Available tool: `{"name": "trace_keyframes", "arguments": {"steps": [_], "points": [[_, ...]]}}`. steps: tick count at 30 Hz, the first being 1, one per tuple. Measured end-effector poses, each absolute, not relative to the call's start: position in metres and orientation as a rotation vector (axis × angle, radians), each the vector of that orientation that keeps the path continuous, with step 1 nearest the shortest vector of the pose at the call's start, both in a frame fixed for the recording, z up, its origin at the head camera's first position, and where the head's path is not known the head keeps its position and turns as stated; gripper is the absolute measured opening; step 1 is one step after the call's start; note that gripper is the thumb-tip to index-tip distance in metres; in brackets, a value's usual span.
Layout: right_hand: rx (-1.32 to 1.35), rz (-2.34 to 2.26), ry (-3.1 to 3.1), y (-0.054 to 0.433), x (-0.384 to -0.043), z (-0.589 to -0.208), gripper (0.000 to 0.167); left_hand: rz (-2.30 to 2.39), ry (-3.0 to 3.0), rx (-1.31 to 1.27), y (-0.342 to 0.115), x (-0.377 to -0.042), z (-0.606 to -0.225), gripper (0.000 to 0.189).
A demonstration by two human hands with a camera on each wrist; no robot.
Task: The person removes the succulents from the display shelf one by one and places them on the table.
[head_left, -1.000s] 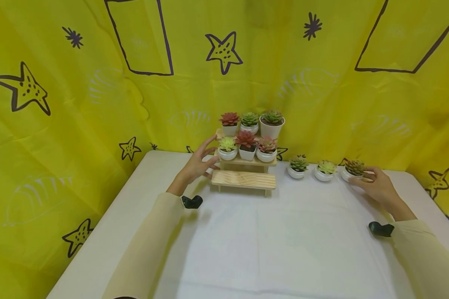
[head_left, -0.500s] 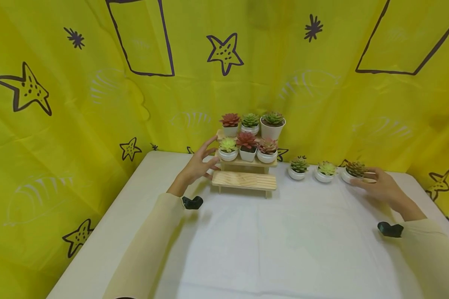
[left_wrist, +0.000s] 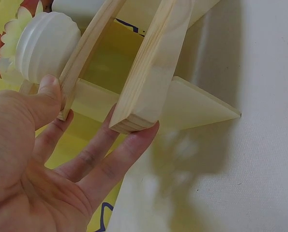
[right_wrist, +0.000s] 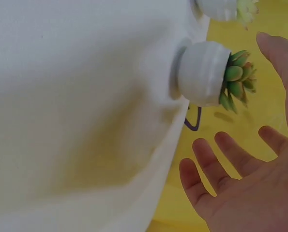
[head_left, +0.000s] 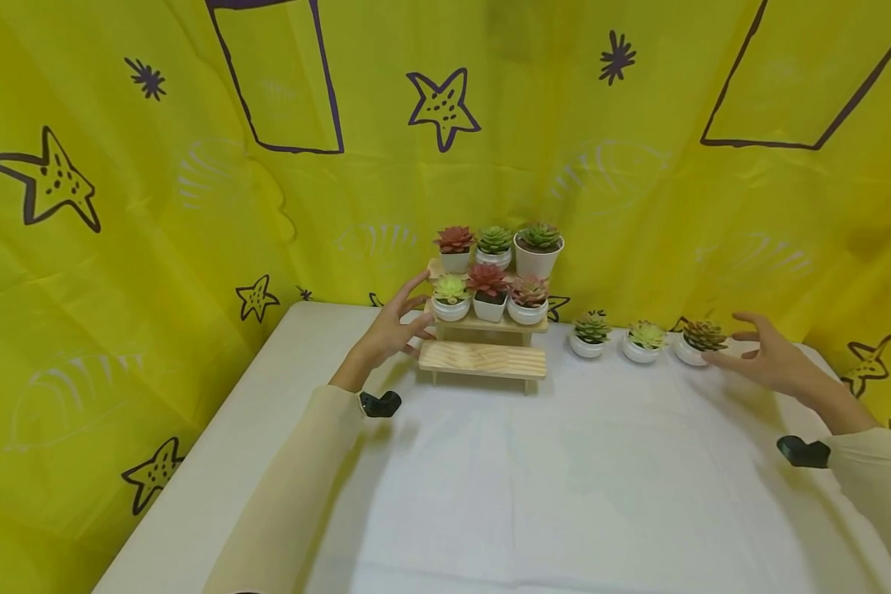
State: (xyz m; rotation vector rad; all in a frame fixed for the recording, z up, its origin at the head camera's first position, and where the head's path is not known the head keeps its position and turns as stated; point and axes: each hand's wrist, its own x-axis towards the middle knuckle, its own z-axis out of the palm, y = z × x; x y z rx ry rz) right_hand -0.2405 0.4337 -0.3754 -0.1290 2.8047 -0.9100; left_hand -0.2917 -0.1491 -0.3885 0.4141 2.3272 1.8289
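A small three-step wooden plant stand [head_left: 483, 358] stands at the back of the table, its upper two tiers holding potted succulents. My left hand [head_left: 388, 334] holds its left end; in the left wrist view the thumb [left_wrist: 49, 89] lies by the middle board and fingertips touch the board ends. To the right, three succulents in round white pots stand in a row on the cloth. Nearest my right hand [head_left: 770, 359] is the rightmost, a green succulent with reddish tips [right_wrist: 238, 79]. That hand is spread around the plant's right side, apart from it and holding nothing.
The other two loose pots are a dark green succulent [head_left: 590, 337] and a pale yellow-green one [head_left: 642, 341]. A yellow patterned curtain [head_left: 371, 181] hangs right behind the table [head_left: 564, 478], which has a white cloth. The stand's lowest step is bare.
My right hand has let go of the rightmost pot, opened its fingers and drawn back to the right. The pot stays in its place. My left hand keeps its position at the stand.
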Motion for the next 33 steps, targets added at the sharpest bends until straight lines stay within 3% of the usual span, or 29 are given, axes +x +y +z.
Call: {"name": "trace_keyframes", "arguments": {"steps": [33], "points": [[-0.378, -0.958, 2.904, 0.383, -0.241, -0.334, 0.100, 1.805, 2.342, 0.425, -0.148, -0.288, -0.386, 0.073]]}}
